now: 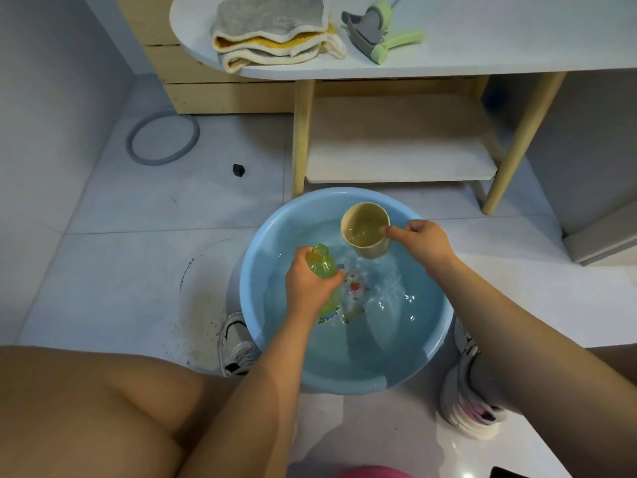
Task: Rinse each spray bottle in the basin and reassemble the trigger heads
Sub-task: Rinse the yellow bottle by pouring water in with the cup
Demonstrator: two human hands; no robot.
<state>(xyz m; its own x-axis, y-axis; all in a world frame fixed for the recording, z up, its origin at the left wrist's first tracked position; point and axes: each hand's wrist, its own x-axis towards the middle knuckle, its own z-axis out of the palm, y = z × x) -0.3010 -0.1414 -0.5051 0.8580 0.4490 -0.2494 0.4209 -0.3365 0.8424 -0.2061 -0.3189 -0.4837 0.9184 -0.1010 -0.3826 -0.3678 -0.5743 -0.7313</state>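
Left hand: closed in a full wrap around the bottle, thumb across its side, knuckles up. Left forearm bare, running up from the lower centre of the view. Right hand: closed, thumb and fingers pinching the rim of the cup, wrist nearly straight. Right forearm bare, entering from the lower right. Hands apart. Both knees bent; bare left thigh at lower left.
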